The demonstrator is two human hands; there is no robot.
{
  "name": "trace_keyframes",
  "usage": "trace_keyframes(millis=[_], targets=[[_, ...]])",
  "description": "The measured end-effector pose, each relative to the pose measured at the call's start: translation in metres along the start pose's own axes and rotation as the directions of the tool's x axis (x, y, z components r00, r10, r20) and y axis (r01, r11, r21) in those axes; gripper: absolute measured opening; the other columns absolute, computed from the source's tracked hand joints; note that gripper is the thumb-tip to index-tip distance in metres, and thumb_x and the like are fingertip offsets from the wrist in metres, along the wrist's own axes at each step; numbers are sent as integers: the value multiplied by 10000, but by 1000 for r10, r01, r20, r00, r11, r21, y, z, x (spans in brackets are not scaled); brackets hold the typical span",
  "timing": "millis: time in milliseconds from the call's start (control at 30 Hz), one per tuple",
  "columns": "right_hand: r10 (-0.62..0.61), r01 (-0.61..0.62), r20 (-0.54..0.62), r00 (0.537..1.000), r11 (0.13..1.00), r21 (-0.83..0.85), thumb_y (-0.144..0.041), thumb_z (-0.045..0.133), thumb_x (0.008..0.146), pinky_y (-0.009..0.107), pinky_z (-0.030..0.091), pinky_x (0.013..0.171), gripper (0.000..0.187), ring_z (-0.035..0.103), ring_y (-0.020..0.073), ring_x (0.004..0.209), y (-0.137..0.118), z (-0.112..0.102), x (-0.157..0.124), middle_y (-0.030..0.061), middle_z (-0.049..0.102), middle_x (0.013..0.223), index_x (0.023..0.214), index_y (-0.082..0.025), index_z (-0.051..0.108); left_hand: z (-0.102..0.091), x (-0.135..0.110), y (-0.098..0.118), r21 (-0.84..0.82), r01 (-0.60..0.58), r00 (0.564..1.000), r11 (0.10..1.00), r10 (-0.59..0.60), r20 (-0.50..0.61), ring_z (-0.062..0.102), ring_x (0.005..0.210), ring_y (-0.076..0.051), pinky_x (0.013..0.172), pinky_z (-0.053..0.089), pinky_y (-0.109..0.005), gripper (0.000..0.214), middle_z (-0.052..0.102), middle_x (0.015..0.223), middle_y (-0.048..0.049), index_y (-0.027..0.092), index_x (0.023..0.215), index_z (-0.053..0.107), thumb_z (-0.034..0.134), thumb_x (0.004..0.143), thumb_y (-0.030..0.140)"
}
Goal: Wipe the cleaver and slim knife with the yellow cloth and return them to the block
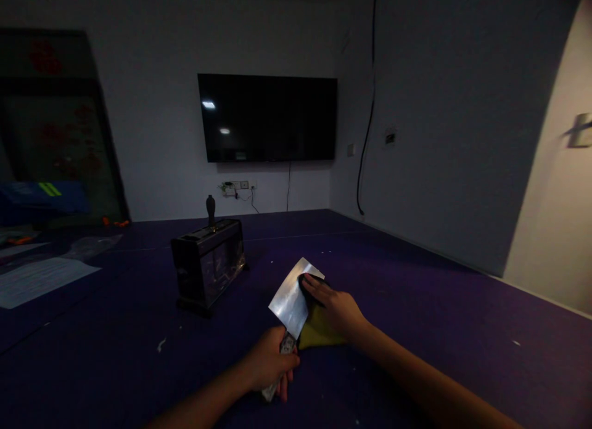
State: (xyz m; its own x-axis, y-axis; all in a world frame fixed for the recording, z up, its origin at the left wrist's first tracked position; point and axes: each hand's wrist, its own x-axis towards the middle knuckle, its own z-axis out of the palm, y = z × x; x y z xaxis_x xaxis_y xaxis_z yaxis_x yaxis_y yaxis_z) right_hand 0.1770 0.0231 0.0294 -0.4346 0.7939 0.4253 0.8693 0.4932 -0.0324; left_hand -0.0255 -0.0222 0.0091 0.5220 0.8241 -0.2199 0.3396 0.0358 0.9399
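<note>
A cleaver (290, 298) with a broad shiny blade and a patterned grey handle is in front of me, its blade tilted up and away. My left hand (268, 360) is closed around its handle. My right hand (341, 309) presses a cloth (321, 331), yellow on one side and dark on the other, against the right part of the blade. The fingertips lie over the dark side, and the yellow side hangs below the palm. Left of the cleaver stands a black knife block (210, 265), with a single dark handle (211, 208) upright in its top.
The purple floor-like surface (407, 293) carries small white scraps. Paper sheets (44, 278) and clear plastic (90, 247) lie at the left. A television (271, 118) hangs on the back wall above sockets (238, 185). A black cable (365, 133) hangs near the corner.
</note>
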Motion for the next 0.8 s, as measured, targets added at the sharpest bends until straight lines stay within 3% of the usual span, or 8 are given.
trace_keyframes(millis=[233, 433, 633, 800], targets=[[192, -191, -39, 981, 981, 30, 5, 361, 597, 330, 442, 878, 800, 494, 181, 1106, 20, 5, 1, -39, 273, 1397, 1345, -266, 278, -1, 0, 4, -13, 9, 1000, 1000, -9, 8, 488, 309, -97, 290, 318, -156, 163, 503, 490, 76, 176, 830, 350, 404, 712, 77], [209, -209, -38, 977, 978, 21, 4, 356, 601, 337, 450, 867, 784, 501, 195, 1099, 18, 3, 1, -19, 271, 1398, 1346, -232, 287, 0, -2, 4, -20, 24, 1000, 1000, -24, 7, 482, 303, -104, 286, 322, -164, 168, 492, 473, 78, 175, 824, 352, 409, 701, 76], [6, -6, 28, 1000, 1000, -7, -2, 379, 606, 322, 436, 880, 763, 508, 192, 1088, 2, 2, -1, -1, 278, 1395, 1330, -239, 328, 1, -1, 2, -45, 7, 1000, 999, -9, -30, 485, 300, -113, 283, 320, -172, 182, 490, 480, 77, 172, 849, 366, 418, 694, 91], [-234, 231, 78, 969, 972, 47, -73, 436, 680, 283, 468, 809, 710, 543, 195, 1041, -19, -1, -6, 13, 268, 1405, 1347, -267, 285, 2, 3, -5, -115, -7, 997, 993, -2, -78, 490, 297, -115, 288, 317, -166, 206, 502, 486, 72, 167, 888, 366, 426, 699, 112]])
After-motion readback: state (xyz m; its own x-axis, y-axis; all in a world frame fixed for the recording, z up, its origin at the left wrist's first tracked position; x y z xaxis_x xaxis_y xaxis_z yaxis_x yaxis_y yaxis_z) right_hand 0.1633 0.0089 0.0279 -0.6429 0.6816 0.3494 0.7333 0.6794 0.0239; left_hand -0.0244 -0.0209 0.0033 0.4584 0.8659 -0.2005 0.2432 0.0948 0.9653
